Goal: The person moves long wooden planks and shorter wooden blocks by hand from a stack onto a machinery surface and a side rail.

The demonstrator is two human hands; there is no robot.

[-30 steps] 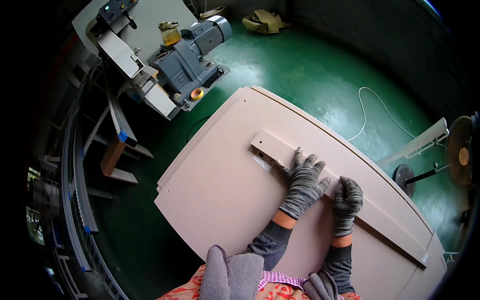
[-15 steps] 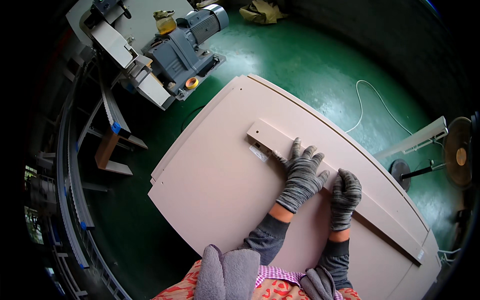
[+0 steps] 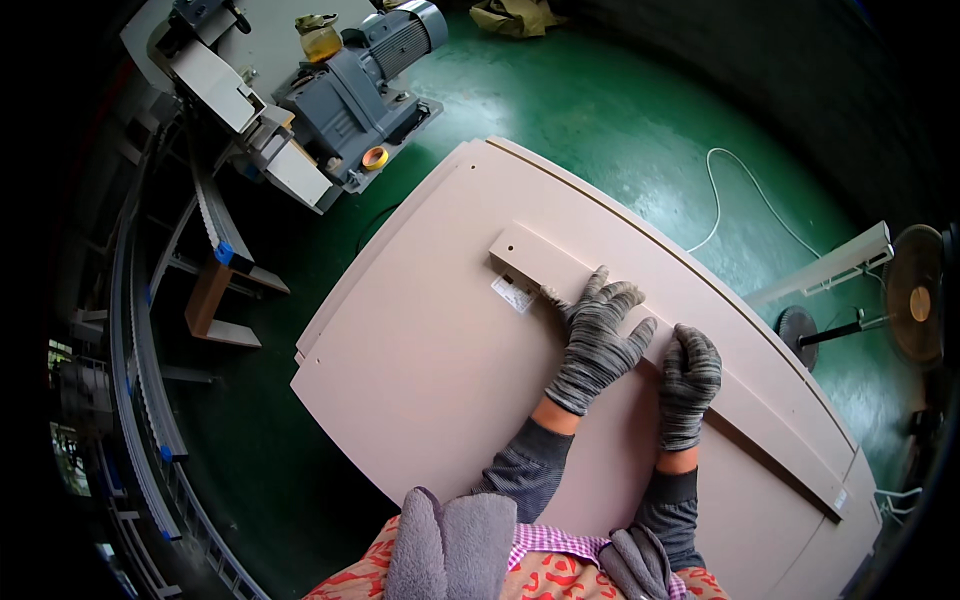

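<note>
1. Spread wide, our gloved left hand [image 3: 597,350] rests on the beige rail [image 3: 775,445].
2. Our right hand [image 3: 688,385] curls at it; whether pinching, we cannot tell.
3. The rail crosses a beige panel [image 3: 420,350], center to lower right.

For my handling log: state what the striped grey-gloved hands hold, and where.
The left hand, spread open, rests on the long, narrow, beige board toward its left end; the right hand curls at its middle, but whether it grips cannot be told.
</note>
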